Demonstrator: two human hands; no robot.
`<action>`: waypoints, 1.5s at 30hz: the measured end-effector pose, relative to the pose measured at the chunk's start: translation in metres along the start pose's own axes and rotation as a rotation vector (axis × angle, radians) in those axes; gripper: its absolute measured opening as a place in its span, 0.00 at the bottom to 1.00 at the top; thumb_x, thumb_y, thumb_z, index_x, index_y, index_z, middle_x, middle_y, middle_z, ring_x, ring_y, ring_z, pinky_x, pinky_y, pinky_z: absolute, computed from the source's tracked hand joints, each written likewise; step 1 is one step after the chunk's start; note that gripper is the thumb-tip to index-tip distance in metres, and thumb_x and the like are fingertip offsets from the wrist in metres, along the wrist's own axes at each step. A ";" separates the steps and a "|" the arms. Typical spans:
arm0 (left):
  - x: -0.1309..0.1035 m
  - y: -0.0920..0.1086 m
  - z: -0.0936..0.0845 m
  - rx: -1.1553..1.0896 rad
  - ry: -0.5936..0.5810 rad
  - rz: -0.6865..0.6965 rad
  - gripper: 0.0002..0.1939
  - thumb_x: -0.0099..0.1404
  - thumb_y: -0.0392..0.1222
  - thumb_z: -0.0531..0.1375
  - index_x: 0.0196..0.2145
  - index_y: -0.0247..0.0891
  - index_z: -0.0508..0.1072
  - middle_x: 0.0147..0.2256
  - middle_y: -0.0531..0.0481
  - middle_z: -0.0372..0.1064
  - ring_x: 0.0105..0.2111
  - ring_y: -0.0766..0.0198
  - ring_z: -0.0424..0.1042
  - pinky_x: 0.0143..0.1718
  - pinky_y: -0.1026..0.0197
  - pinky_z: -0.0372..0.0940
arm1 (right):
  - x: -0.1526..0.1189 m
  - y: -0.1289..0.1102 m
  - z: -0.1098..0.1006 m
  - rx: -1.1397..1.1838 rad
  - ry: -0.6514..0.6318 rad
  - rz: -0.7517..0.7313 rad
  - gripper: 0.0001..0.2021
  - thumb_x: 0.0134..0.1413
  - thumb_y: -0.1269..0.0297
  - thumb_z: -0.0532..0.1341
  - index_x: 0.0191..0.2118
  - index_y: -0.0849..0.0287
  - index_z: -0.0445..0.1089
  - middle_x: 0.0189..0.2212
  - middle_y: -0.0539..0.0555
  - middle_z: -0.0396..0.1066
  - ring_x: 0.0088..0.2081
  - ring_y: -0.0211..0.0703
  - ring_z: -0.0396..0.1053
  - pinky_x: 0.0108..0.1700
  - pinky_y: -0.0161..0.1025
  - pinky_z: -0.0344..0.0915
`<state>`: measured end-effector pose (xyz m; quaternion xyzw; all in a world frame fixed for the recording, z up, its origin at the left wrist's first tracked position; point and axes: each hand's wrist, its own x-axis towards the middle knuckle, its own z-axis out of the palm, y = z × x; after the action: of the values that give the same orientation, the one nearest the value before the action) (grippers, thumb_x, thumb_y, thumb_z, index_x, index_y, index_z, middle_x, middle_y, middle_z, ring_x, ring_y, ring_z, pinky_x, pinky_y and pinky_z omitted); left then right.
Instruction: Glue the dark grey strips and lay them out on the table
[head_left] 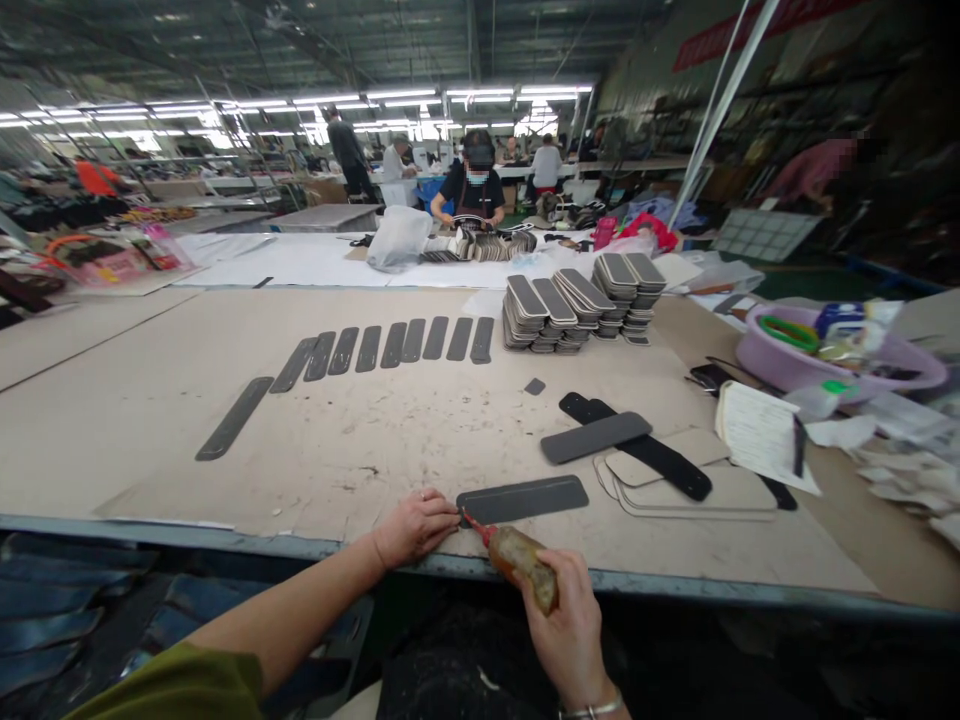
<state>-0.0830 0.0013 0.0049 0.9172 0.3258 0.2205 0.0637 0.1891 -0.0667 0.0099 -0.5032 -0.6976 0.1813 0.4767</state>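
My right hand [566, 625] is wrapped round a yellowish squeeze glue bottle [521, 560] with a red nozzle. The nozzle tip points down at the left end of a dark grey rounded strip [529, 498], where a thin glue line runs along its upper edge. Closed fingers of my left hand [420, 525] hold that same end of the strip near the table's front edge. Farther off, several similar grey strips [392, 345] lie in a curved row, some with shiny glue lines. Another grey strip [596, 438] rests across black strips [660, 460] to the right.
Stacks of grey-topped pieces [581, 305] stand at the back of the table [300, 480]. Beige panels [682, 490], a written sheet [761, 430] and a purple basin [847, 365] lie on the right. A co-worker [472, 185] sits opposite, behind a plastic bag [399, 238].
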 end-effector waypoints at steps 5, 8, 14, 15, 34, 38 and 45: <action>-0.003 -0.003 0.003 -0.006 -0.005 -0.011 0.12 0.70 0.36 0.52 0.43 0.36 0.74 0.40 0.45 0.74 0.38 0.62 0.70 0.44 0.56 0.66 | -0.004 -0.001 -0.011 -0.023 0.021 -0.001 0.09 0.59 0.65 0.59 0.45 0.55 0.63 0.38 0.55 0.64 0.39 0.44 0.67 0.40 0.39 0.69; -0.005 -0.004 0.004 -0.011 -0.010 -0.023 0.11 0.70 0.36 0.52 0.44 0.36 0.74 0.40 0.45 0.74 0.39 0.62 0.69 0.44 0.57 0.67 | -0.006 0.007 -0.021 -0.067 0.053 0.031 0.09 0.59 0.64 0.58 0.46 0.56 0.64 0.38 0.55 0.64 0.39 0.44 0.67 0.41 0.41 0.69; -0.001 -0.001 0.000 -0.052 -0.009 -0.033 0.11 0.70 0.36 0.53 0.43 0.37 0.74 0.40 0.45 0.73 0.39 0.63 0.70 0.44 0.57 0.67 | -0.004 0.035 -0.052 -0.292 0.233 0.034 0.11 0.59 0.60 0.60 0.45 0.57 0.65 0.38 0.56 0.65 0.39 0.46 0.67 0.41 0.43 0.69; -0.001 -0.001 0.000 -0.054 -0.004 -0.030 0.11 0.70 0.36 0.53 0.43 0.37 0.75 0.39 0.44 0.73 0.39 0.63 0.69 0.43 0.58 0.67 | -0.002 0.040 -0.058 -0.341 0.266 0.024 0.11 0.59 0.59 0.60 0.45 0.57 0.65 0.38 0.56 0.65 0.39 0.46 0.67 0.41 0.43 0.69; 0.008 0.007 0.006 -0.069 -0.035 -0.155 0.11 0.69 0.35 0.51 0.39 0.36 0.74 0.36 0.44 0.70 0.37 0.62 0.68 0.40 0.60 0.68 | 0.007 0.023 -0.021 -0.099 0.115 0.003 0.10 0.59 0.67 0.58 0.47 0.55 0.64 0.39 0.55 0.63 0.39 0.43 0.67 0.39 0.39 0.69; 0.011 0.009 0.007 -0.052 -0.135 -0.234 0.13 0.70 0.37 0.50 0.36 0.36 0.74 0.35 0.45 0.69 0.36 0.62 0.69 0.40 0.62 0.67 | 0.010 0.049 -0.045 -0.264 0.279 0.038 0.10 0.59 0.62 0.59 0.46 0.57 0.65 0.38 0.56 0.64 0.40 0.46 0.67 0.41 0.43 0.69; 0.016 0.009 0.008 -0.039 -0.249 -0.294 0.14 0.69 0.36 0.49 0.32 0.35 0.73 0.33 0.46 0.67 0.35 0.62 0.70 0.39 0.62 0.67 | 0.016 0.065 -0.067 -0.412 0.426 0.060 0.13 0.58 0.57 0.61 0.44 0.59 0.66 0.36 0.57 0.65 0.39 0.47 0.66 0.42 0.45 0.67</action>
<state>-0.0633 0.0045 0.0054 0.8785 0.4415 0.1000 0.1526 0.2798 -0.0406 0.0022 -0.6364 -0.5888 -0.0598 0.4946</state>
